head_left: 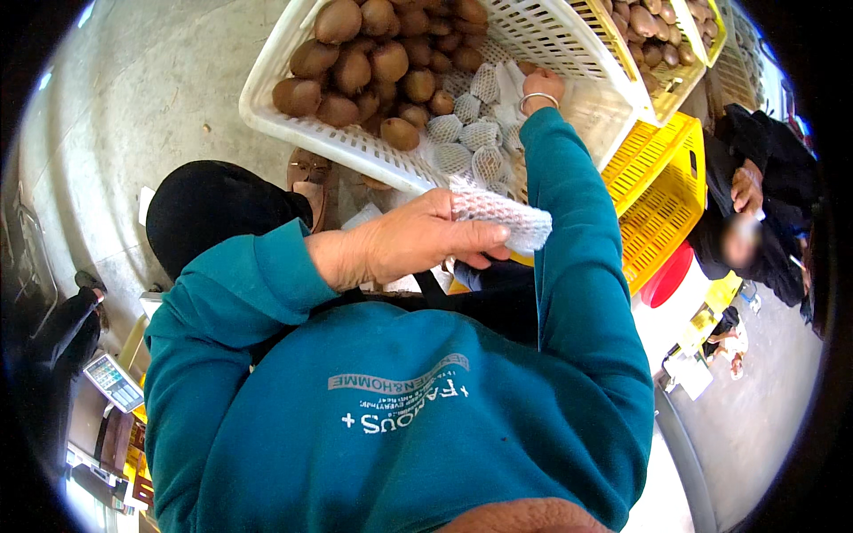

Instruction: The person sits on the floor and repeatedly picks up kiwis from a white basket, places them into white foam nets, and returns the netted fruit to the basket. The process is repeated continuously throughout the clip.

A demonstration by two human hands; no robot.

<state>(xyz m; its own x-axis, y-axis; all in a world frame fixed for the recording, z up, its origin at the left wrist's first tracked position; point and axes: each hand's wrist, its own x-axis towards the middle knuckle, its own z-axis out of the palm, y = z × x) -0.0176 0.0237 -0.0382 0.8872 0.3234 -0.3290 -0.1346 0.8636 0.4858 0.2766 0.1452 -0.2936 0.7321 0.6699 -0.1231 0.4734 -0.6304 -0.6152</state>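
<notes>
My left hand is closed around a white foam net sleeve, held in front of my chest below the white crate. Whether the sleeve has anything inside, I cannot tell. My right hand, with a bangle at the wrist, reaches into the right part of that crate. Its fingers are curled and partly hidden, and what they hold does not show clearly. Bare brown kiwifruit are heaped in the crate's left part. Several pieces in white foam nets lie in the middle, beside my right hand.
A yellow crate of kiwifruit stands beyond the white crate's right side. Yellow slatted crates and a red round container are at the right. Another person in black sits farther right. A scale stands at the left.
</notes>
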